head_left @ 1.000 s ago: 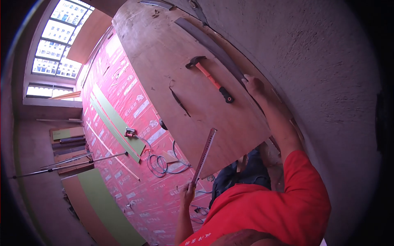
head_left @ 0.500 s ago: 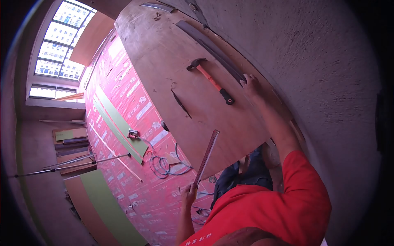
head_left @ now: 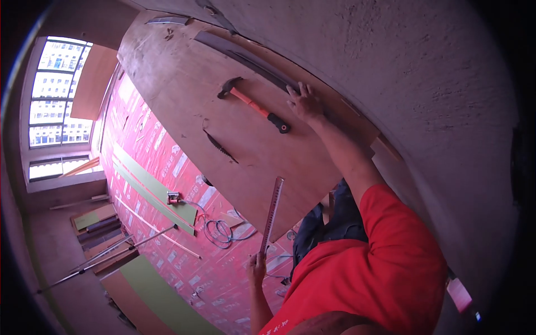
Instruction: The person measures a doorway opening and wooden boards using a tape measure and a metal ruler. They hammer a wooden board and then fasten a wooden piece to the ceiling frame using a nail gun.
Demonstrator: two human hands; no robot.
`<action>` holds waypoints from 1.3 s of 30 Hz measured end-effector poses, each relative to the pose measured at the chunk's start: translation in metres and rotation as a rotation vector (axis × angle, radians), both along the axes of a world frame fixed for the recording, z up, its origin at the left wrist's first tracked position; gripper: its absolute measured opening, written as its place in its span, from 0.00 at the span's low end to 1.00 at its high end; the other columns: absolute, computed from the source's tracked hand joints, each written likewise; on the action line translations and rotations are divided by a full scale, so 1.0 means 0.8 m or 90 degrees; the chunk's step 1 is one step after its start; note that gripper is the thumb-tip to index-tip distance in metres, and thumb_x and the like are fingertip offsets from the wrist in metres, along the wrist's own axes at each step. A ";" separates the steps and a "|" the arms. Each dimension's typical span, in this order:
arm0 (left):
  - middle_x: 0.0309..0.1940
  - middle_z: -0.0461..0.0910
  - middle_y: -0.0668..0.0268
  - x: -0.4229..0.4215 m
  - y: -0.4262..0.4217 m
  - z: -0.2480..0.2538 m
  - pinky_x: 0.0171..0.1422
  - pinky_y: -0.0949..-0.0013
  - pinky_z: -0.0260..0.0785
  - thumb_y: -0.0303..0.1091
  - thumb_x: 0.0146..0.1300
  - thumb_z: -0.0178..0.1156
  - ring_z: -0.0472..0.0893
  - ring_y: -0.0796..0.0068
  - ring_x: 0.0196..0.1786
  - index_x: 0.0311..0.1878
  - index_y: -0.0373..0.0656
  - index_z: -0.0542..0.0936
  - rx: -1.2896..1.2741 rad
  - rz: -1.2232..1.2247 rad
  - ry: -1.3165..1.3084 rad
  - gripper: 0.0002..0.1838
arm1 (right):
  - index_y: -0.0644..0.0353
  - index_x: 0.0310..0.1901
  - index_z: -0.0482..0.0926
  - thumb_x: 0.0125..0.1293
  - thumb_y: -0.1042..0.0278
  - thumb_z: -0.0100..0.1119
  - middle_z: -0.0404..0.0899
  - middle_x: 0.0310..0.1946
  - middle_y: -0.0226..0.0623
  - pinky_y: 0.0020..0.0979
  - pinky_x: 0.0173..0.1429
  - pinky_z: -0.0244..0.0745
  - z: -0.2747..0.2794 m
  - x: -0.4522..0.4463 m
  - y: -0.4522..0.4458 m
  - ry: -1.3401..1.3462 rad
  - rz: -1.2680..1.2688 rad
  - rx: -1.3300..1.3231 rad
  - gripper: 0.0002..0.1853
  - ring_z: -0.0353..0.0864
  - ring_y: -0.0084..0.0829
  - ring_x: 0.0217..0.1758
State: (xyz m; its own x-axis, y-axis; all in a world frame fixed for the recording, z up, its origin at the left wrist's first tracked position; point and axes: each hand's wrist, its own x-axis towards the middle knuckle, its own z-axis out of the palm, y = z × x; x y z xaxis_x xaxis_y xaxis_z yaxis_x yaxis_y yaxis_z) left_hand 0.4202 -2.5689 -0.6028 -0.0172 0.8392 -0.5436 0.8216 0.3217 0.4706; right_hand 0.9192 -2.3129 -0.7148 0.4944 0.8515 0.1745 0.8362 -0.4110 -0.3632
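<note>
Head view: hands well apart; left hand (head_left: 257,267) closed round the lower end of a ruler (head_left: 272,215), wrist low and to the left of the counter (head_left: 184,111); ruler slants up and away, its far end seen against the counter top; cannot tell whether it touches the wood; right hand (head_left: 305,104) at the near end of a dark strip (head_left: 251,62), fingers bent and a little spread; cannot tell whether it grips the strip or only rests on it.

Strip lies lengthwise near the wall side of the counter, just beside the wall (head_left: 419,84); hammer (head_left: 249,101) flat on the counter, between strip and a dark toothed blade (head_left: 220,146); hammer head toward the far end, butt of the handle near the right hand; blade lies nearer the left edge.

Beyond that edge, floor (head_left: 229,279) under pink printed sheeting; on it green strips (head_left: 151,187), a small tool (head_left: 174,197) resting on them, and a coiled hose (head_left: 218,237) near their lower end.
</note>
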 end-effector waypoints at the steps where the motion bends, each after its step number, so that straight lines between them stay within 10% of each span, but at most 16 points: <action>1: 0.18 0.74 0.63 -0.005 -0.001 -0.001 0.63 0.60 0.63 0.47 0.69 0.47 0.75 0.66 0.25 0.31 0.39 0.80 -0.005 -0.006 0.004 0.21 | 0.40 0.66 0.64 0.62 0.50 0.57 0.62 0.67 0.46 0.48 0.68 0.61 0.007 0.007 -0.004 0.011 -0.006 -0.026 0.30 0.61 0.49 0.68; 6: 0.19 0.75 0.62 0.004 0.005 0.005 0.33 0.67 0.65 0.48 0.68 0.49 0.74 0.72 0.25 0.34 0.39 0.81 -0.013 0.013 -0.005 0.21 | 0.51 0.61 0.70 0.64 0.51 0.52 0.69 0.60 0.48 0.45 0.65 0.64 0.004 0.049 -0.015 -0.045 -0.005 0.125 0.26 0.66 0.48 0.64; 8: 0.20 0.76 0.62 0.019 0.011 0.018 0.34 0.67 0.66 0.48 0.68 0.49 0.75 0.73 0.26 0.34 0.39 0.81 -0.025 0.017 0.013 0.21 | 0.64 0.50 0.74 0.65 0.57 0.50 0.79 0.45 0.48 0.43 0.55 0.73 0.022 0.067 -0.049 -0.031 -0.044 0.105 0.19 0.77 0.47 0.50; 15: 0.24 0.79 0.60 0.037 0.026 0.010 0.36 0.64 0.68 0.52 0.68 0.48 0.79 0.69 0.30 0.36 0.41 0.82 -0.049 -0.001 0.017 0.23 | 0.59 0.27 0.82 0.64 0.66 0.47 0.83 0.31 0.48 0.42 0.39 0.80 0.025 0.109 -0.156 -0.003 -0.121 -0.202 0.14 0.84 0.46 0.36; 25: 0.25 0.80 0.57 0.032 0.028 0.003 0.37 0.62 0.69 0.52 0.68 0.48 0.80 0.65 0.31 0.39 0.41 0.82 -0.028 0.003 -0.025 0.23 | 0.59 0.27 0.79 0.59 0.66 0.53 0.82 0.27 0.46 0.44 0.39 0.79 0.041 0.085 -0.130 -0.049 -0.213 -0.086 0.09 0.83 0.49 0.34; 31: 0.24 0.79 0.57 0.035 0.028 0.014 0.35 0.63 0.68 0.50 0.69 0.49 0.79 0.67 0.30 0.38 0.39 0.81 -0.043 -0.015 0.011 0.23 | 0.56 0.49 0.76 0.53 0.52 0.65 0.71 0.55 0.43 0.41 0.63 0.67 0.093 0.042 -0.111 -0.105 0.006 0.064 0.24 0.68 0.40 0.62; 39: 0.22 0.77 0.58 0.036 0.033 0.004 0.33 0.62 0.66 0.48 0.68 0.49 0.77 0.68 0.27 0.37 0.39 0.81 0.033 -0.066 -0.002 0.21 | 0.54 0.47 0.79 0.55 0.60 0.63 0.73 0.54 0.33 0.38 0.64 0.66 0.008 0.060 -0.080 -0.127 0.146 0.154 0.17 0.68 0.36 0.59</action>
State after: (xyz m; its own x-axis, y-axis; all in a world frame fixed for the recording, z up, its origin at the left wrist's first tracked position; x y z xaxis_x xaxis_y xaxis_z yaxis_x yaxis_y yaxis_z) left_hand 0.4494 -2.5428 -0.5997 0.0734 0.8635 -0.4990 0.8474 0.2098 0.4877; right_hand 0.9675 -2.3771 -0.7087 0.2315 0.8588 0.4570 0.9604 -0.1270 -0.2479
